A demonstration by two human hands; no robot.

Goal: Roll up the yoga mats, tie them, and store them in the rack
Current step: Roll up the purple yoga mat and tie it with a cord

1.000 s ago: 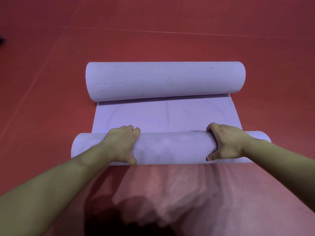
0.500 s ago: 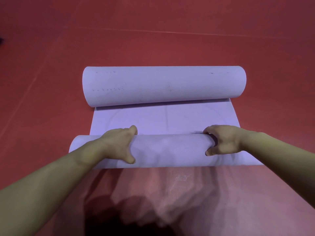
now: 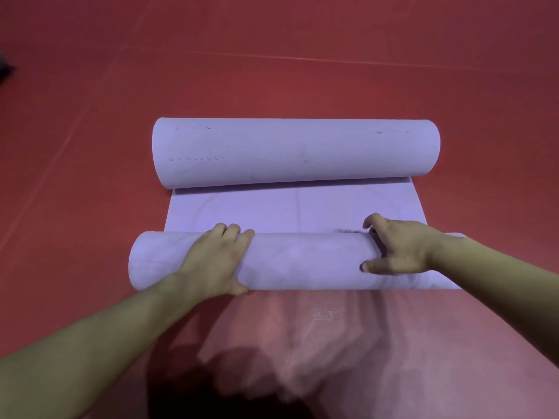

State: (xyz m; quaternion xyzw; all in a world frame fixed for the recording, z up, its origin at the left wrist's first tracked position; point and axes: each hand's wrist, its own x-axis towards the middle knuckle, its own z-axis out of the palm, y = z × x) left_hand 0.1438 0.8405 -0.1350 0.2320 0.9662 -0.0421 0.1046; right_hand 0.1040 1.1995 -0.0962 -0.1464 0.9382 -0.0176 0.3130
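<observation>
A lavender yoga mat lies on the red floor, rolled in from both ends. The thick far roll [image 3: 296,152] lies crosswise, and a short flat strip [image 3: 287,210] joins it to the thinner near roll [image 3: 302,261]. My left hand [image 3: 216,261] grips the near roll left of its middle, fingers over the top and thumb on the near side. My right hand [image 3: 396,249] holds the roll near its right end, fingers arched over the far side and thumb pressed on the front. No tie or rack is in view.
Red floor [image 3: 90,146] surrounds the mat on all sides, with pale seam lines running across it. A dark object [image 3: 4,68] shows at the far left edge. My shadow falls on the floor below the near roll.
The near roll has turned a little away from me, so the flat strip is shorter. My right hand's fingers have lifted and arched over the roll's far side.
</observation>
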